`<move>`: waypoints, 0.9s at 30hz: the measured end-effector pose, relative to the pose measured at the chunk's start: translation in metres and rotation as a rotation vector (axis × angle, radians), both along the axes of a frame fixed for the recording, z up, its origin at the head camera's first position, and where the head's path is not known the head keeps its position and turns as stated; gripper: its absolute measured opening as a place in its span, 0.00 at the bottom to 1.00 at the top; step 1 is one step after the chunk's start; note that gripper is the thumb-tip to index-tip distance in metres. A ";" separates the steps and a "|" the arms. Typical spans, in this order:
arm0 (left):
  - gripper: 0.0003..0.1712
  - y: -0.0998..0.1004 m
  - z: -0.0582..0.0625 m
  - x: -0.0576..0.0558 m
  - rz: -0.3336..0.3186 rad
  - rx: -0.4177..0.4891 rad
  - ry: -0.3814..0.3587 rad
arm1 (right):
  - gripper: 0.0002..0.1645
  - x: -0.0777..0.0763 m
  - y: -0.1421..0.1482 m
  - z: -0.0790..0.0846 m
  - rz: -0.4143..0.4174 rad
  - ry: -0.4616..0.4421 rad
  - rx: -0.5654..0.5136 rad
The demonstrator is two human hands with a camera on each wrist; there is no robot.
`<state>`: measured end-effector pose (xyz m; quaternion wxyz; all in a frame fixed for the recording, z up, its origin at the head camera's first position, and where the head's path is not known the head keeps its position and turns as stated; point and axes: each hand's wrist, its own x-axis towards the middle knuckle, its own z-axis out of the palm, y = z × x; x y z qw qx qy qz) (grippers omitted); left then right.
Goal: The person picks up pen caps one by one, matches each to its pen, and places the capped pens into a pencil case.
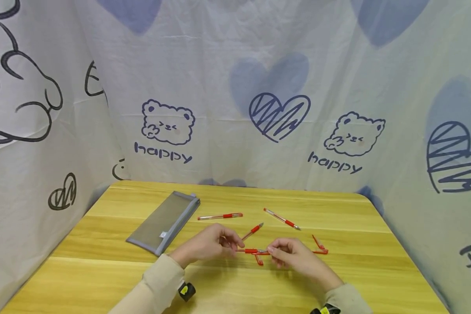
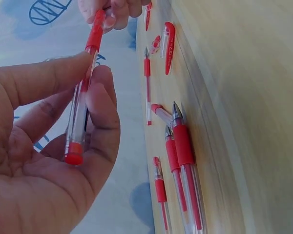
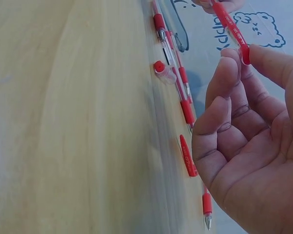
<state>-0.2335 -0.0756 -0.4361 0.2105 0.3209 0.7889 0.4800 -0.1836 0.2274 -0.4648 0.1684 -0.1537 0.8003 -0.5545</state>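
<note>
My left hand (image 1: 209,244) pinches a red gel pen (image 2: 78,119) by its clear barrel, between thumb and fingers. The barrel's red end plug points toward the left wrist camera. At the pen's other end, my right hand (image 1: 298,257) pinches a red pen cap (image 3: 238,33) with thumb and forefinger. That cap lines up with the pen around its tip end; how far it sits on cannot be told. Both hands are held above the wooden table. Just below them lies a loose cap (image 1: 259,260), with an uncapped pen (image 1: 253,231) behind.
Farther back lie a capped pen (image 1: 220,216) and an uncapped pen (image 1: 281,219). Two loose caps (image 1: 320,247) lie right of my right hand. A grey zip pouch (image 1: 161,222) rests on the table (image 1: 102,270) at left. Printed cloth (image 1: 220,152) hangs around the table.
</note>
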 end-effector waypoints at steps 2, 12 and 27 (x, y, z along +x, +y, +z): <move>0.11 0.000 0.000 0.001 -0.005 -0.008 0.020 | 0.22 0.001 0.000 0.000 -0.001 -0.007 -0.005; 0.10 0.001 -0.001 0.003 -0.020 -0.032 0.078 | 0.22 0.006 -0.005 -0.001 -0.041 -0.038 -0.072; 0.08 0.008 -0.002 0.011 -0.046 -0.030 0.057 | 0.20 0.009 -0.012 -0.006 -0.243 -0.150 -0.258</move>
